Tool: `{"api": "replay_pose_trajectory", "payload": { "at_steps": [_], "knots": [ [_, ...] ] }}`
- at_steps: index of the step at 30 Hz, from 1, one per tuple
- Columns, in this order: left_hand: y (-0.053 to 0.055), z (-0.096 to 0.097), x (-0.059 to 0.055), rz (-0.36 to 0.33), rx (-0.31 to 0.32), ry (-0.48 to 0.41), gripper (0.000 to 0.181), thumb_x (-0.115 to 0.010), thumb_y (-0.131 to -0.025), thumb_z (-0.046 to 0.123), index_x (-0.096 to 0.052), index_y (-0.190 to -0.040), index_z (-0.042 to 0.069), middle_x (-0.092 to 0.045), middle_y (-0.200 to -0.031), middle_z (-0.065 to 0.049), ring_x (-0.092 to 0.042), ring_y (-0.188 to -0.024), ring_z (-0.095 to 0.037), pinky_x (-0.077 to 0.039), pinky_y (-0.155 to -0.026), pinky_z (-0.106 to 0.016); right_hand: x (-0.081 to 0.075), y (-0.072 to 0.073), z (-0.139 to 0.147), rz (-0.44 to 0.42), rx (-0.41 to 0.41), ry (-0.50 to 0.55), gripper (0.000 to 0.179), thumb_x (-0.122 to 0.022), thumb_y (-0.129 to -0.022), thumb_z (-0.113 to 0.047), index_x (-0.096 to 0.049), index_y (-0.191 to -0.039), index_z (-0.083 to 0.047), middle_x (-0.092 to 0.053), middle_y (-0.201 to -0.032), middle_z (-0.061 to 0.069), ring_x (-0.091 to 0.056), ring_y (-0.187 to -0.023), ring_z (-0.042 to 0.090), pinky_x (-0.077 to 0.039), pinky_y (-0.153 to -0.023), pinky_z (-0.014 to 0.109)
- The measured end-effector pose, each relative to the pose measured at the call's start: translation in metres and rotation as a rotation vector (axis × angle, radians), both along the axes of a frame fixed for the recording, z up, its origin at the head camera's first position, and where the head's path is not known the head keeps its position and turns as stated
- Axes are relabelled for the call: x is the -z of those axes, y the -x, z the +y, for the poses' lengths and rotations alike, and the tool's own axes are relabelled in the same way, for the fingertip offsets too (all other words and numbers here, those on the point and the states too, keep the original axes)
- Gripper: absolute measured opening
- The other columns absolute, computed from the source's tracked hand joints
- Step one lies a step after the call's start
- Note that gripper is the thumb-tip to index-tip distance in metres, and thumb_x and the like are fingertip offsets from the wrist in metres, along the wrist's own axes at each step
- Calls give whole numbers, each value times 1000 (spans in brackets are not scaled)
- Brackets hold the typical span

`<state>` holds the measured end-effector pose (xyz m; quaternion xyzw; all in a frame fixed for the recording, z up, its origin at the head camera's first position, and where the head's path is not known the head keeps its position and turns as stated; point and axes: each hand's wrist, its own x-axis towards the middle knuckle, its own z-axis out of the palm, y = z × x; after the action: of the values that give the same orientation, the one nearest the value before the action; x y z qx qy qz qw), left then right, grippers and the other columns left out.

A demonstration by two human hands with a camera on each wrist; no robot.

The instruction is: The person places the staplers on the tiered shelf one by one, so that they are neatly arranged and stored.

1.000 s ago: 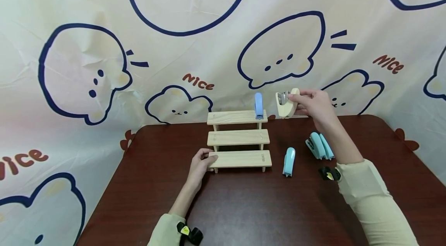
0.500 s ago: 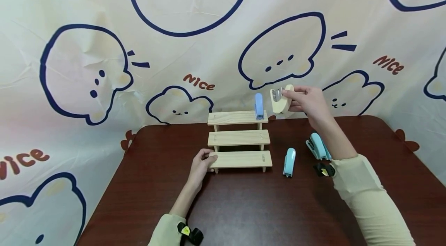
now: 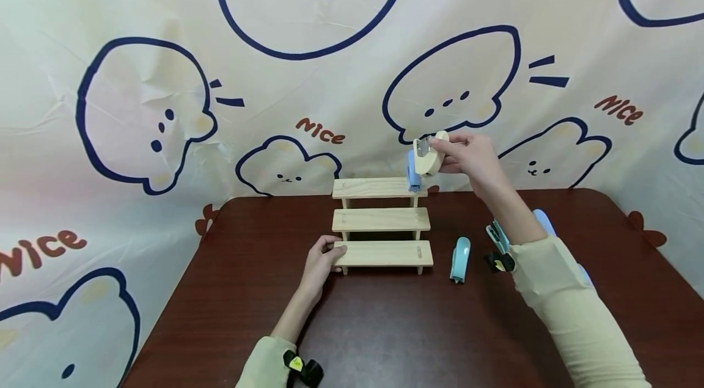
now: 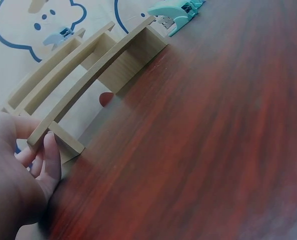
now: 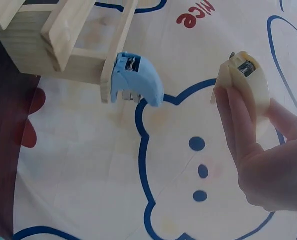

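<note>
A three-tier wooden shelf [image 3: 381, 220] stands at the back middle of the table. My left hand [image 3: 321, 264] grips the left end of its lowest board, thumb on top and fingers below, as the left wrist view [image 4: 18, 170] also shows. Raised beside the top tier, my right hand [image 3: 472, 157] pinches a cream stapler [image 3: 429, 156] between thumb and fingers. On the right end of the top board stands a blue stapler [image 5: 137, 79]; in the head view the cream one partly overlaps it, while the right wrist view shows them apart.
A turquoise stapler [image 3: 460, 259] lies on the dark wood table [image 3: 379, 327] right of the shelf. Farther right, another turquoise stapler [image 3: 497, 236] and a light blue item [image 3: 543, 221] are partly hidden by the right arm. A patterned cloth [image 3: 352, 95] hangs behind the table.
My right hand has moved left with the cream stapler, from right of the shelf to the blue stapler. The left hand keeps its grip on the lowest board.
</note>
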<state>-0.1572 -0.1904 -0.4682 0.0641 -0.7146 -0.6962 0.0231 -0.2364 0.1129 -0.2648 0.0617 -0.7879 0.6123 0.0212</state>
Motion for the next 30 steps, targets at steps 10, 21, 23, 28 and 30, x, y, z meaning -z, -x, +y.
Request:
{"api": "replay_pose_trajectory", "payload": {
  "at_steps": [10,21,23,28,30],
  "knots": [
    [0,-3,-3,-7,-26,-7,30,-68,-96,12,-63,-120,-5,-54,-97,-1,-56,-75,-11,-52,-60,-24,-8,15,-35,-53,-31,28,51,-72,-100,-29,-63,-133,8,-65,-126,28,-74,-75,11,-61,-72,26],
    [2,-3,1,-3,-26,3,27,-69,-95,11,-64,-117,-3,-51,-96,-2,-56,-75,-12,-51,-60,-24,-1,26,-62,-69,-34,-31,46,-75,-98,-29,-67,-124,8,-70,-117,25,-75,-79,18,-62,-78,35],
    [2,-2,1,-3,-27,5,27,-69,-94,11,-64,-117,-3,-51,-96,-3,-56,-76,-12,-51,-61,-25,1,29,-66,-67,-22,-51,44,-75,-98,-28,-69,-121,8,-71,-117,24,-75,-81,20,-62,-76,34],
    [1,0,0,0,-20,10,27,-69,-95,12,-64,-117,-3,-51,-96,-3,-55,-78,-13,-52,-61,-26,6,35,-75,-50,-17,-82,36,-74,-98,-25,-70,-110,9,-70,-116,23,-75,-86,26,-63,-73,33],
    [1,0,-1,-1,-9,12,28,-69,-95,13,-63,-118,-3,-51,-96,-3,-55,-79,-13,-52,-62,-26,8,37,-77,-41,-8,-114,35,-75,-98,-24,-70,-106,10,-70,-113,24,-75,-83,26,-63,-73,34]
  ]
}}
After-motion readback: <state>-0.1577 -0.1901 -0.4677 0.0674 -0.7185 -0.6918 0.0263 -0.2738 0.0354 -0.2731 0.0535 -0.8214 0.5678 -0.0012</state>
